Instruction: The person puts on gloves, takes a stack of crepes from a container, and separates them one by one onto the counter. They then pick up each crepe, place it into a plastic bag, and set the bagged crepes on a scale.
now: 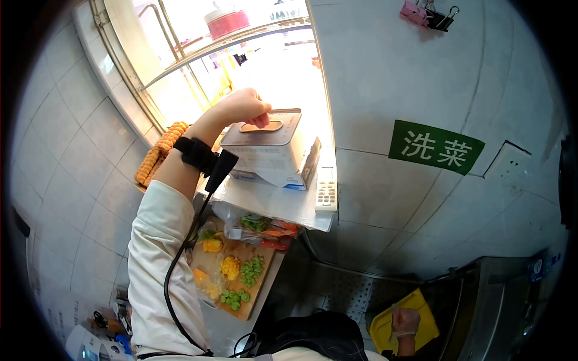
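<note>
My left hand (244,107) is raised to a grey dispenser box (274,147) on the window sill, its fingertips dipped into the oval slot on top. What the fingers pinch inside is hidden. A black wrist strap with a cable sits on that arm. The grey box rests on a flat white-and-blue box (304,174). Low at the right, my right hand (404,323), in a thin clear glove, curls over the edge of a yellow board (382,330) beside the steel sink (487,301).
A white remote (326,188) lies on the sill's edge and corn cobs (158,153) are stacked at its left. Below, a wooden cutting board (244,295) carries chopped green and yellow vegetables, with bagged vegetables (259,225) behind. A green sign (435,147) hangs on the tiled wall.
</note>
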A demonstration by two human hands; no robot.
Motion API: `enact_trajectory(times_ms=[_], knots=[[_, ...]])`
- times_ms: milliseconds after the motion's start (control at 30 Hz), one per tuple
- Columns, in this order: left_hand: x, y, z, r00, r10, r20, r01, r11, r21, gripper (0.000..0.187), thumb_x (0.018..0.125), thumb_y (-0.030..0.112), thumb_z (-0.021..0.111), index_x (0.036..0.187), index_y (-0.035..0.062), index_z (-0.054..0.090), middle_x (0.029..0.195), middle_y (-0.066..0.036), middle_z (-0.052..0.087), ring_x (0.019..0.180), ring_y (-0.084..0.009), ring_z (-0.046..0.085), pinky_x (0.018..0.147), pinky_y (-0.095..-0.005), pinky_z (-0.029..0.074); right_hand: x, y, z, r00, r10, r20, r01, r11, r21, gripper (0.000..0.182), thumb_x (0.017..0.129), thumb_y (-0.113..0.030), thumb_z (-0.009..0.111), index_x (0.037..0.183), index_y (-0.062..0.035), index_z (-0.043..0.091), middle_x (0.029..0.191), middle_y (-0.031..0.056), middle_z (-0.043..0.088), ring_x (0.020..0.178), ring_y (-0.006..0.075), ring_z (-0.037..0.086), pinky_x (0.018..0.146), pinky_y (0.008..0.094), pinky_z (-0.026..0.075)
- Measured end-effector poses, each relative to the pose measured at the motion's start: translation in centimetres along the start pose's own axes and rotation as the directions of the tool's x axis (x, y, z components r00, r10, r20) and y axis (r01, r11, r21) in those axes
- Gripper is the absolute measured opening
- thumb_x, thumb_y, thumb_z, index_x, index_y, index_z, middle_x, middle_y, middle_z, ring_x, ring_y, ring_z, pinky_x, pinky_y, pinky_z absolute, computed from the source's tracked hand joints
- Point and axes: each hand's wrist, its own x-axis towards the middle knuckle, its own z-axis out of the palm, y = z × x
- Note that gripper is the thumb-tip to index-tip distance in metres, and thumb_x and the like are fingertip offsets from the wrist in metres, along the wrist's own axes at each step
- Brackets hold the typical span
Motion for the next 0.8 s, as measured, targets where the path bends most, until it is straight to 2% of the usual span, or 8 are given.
enact_trajectory(times_ms=[100,167,267,300,400,567,633,800], knots=[[-0.7,0.0,0.4,0.997,-0.063,0.039,0.058,0.991,0.118,0.028,0.083,0.021,0.05,0.074,0.0004,0.067,0.074,-0.007,0.066,0.075,-0.0147,0.063,0.07,-0.0268,0.05,-0.2,0.2,0.2,0.999,0.003,0.035,-0.004,1.0,0.008,0.027,0.072,-0.01,0.059,0.052,-0.008,0.042,0.047,0.0129,0.047,0.044,0.0341,0.047,0.046,0.0444,0.036],[-0.5,0.0,0.2,0.995,-0.073,0.071,0.03,0.874,0.485,0.037,0.087,0.031,0.045,0.089,0.0021,0.067,0.09,-0.008,0.066,0.088,-0.0174,0.061,0.083,-0.0289,0.046,-0.1,0.0,0.3,0.998,0.016,0.054,-0.016,1.0,0.004,0.027,0.072,-0.01,0.059,0.052,-0.0081,0.042,0.047,0.013,0.047,0.045,0.0341,0.047,0.047,0.0445,0.037],[-0.5,-1.1,1.3,0.987,-0.06,0.149,-0.029,0.847,0.53,0.05,0.091,0.042,0.037,0.108,0.0026,0.061,0.109,-0.011,0.06,0.1,-0.02,0.056,0.092,-0.0292,0.038,0.1,-0.5,0.1,0.999,-0.001,0.047,0.002,1.0,-0.015,0.027,0.072,-0.01,0.059,0.051,-0.0083,0.042,0.047,0.0131,0.047,0.045,0.0342,0.047,0.047,0.0447,0.037],[0.1,-1.6,1.5,0.972,-0.092,0.217,-0.012,0.9,0.436,0.057,0.093,0.046,0.031,0.121,0.0008,0.052,0.12,-0.014,0.053,0.107,-0.0215,0.051,0.095,-0.0302,0.033,-0.2,-0.2,0.5,0.999,0.002,0.043,-0.002,1.0,-0.002,0.028,0.072,-0.01,0.059,0.051,-0.0083,0.042,0.047,0.0132,0.047,0.045,0.0343,0.047,0.047,0.0448,0.037],[1.6,-2.1,2.0,0.96,-0.146,0.239,0.056,0.937,0.345,0.056,0.093,0.043,0.031,0.121,-0.002,0.051,0.118,-0.015,0.054,0.106,-0.0207,0.052,0.093,-0.0301,0.035,-0.2,-0.3,0.7,0.999,-0.005,0.041,0.005,1.0,0.012,0.028,0.072,-0.01,0.059,0.05,-0.0082,0.042,0.047,0.0136,0.047,0.045,0.0342,0.047,0.047,0.045,0.037],[2.1,-2.0,1.4,0.946,-0.221,0.237,0.174,0.964,0.203,0.047,0.088,0.039,0.045,0.114,0.0029,0.057,0.111,-0.013,0.058,0.1,-0.0187,0.053,0.085,-0.0294,0.038,-0.5,-0.3,0.8,1.0,-0.008,0.023,0.008,1.0,0.003,0.027,0.072,-0.01,0.059,0.051,-0.0082,0.042,0.047,0.0139,0.046,0.044,0.0344,0.047,0.046,0.0444,0.037],[1.2,-1.1,1.1,0.924,-0.244,0.293,0.237,0.97,0.062,0.035,0.086,0.034,0.053,0.103,0.0038,0.06,0.097,-0.007,0.06,0.085,-0.0124,0.052,0.072,-0.0251,0.038,-0.7,-0.4,0.7,0.999,-0.026,-0.019,0.026,1.0,-0.004,0.028,0.071,-0.01,0.06,0.051,-0.0083,0.041,0.047,0.0137,0.046,0.043,0.0344,0.046,0.044,0.044,0.036],[1.4,-2.7,0.4,0.921,-0.085,0.381,0.164,0.97,-0.181,0.024,0.085,0.026,0.06,0.094,0.004,0.064,0.086,0.0,0.06,0.075,-0.0051,0.051,0.064,-0.0188,0.039,-1.2,-0.7,-0.3,0.999,0.036,-0.008,-0.036,0.999,0.024,0.031,0.072,-0.011,0.06,0.049,-0.0075,0.04,0.046,0.014,0.045,0.042,0.0341,0.046,0.043,0.0442,0.036]])
